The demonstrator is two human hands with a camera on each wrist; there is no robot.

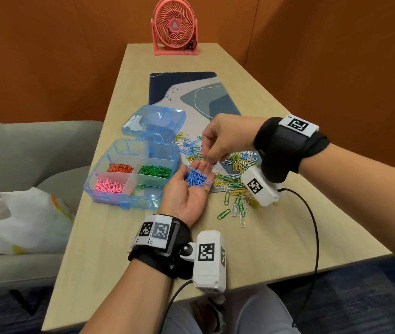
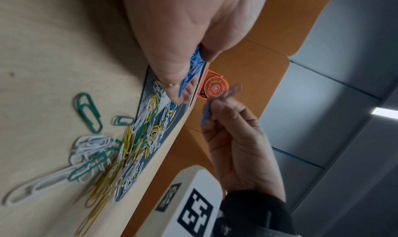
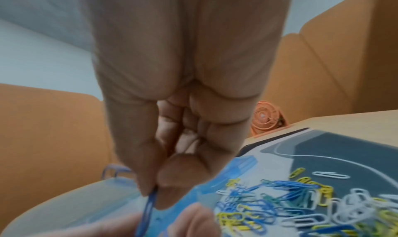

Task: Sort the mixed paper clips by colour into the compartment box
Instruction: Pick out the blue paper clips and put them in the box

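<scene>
My left hand [image 1: 186, 196] lies palm up beside the box, a bunch of blue clips [image 1: 197, 177] resting in its cupped palm and fingers. The same bunch of blue clips [image 2: 193, 70] shows in the left wrist view. Just above those fingertips, my right hand [image 1: 212, 153] pinches one blue clip [image 3: 148, 210] between thumb and forefinger [image 3: 146, 177]. The clear blue compartment box [image 1: 124, 201] stands open at the left, holding orange clips [image 1: 120, 168], green clips [image 1: 155, 171] and pink clips [image 1: 108, 185] in separate compartments. The mixed pile [image 1: 237, 165] of yellow, white, blue and green clips spreads behind and right of my hands.
The box lid [image 1: 154, 121] lies flipped open behind the box. A patterned desk mat [image 1: 191, 92] runs down the table's middle; a pink fan [image 1: 175, 27] stands at the far end. A sofa with a plastic bag [image 1: 18, 213] is left; a black cable [image 1: 312, 225] trails right.
</scene>
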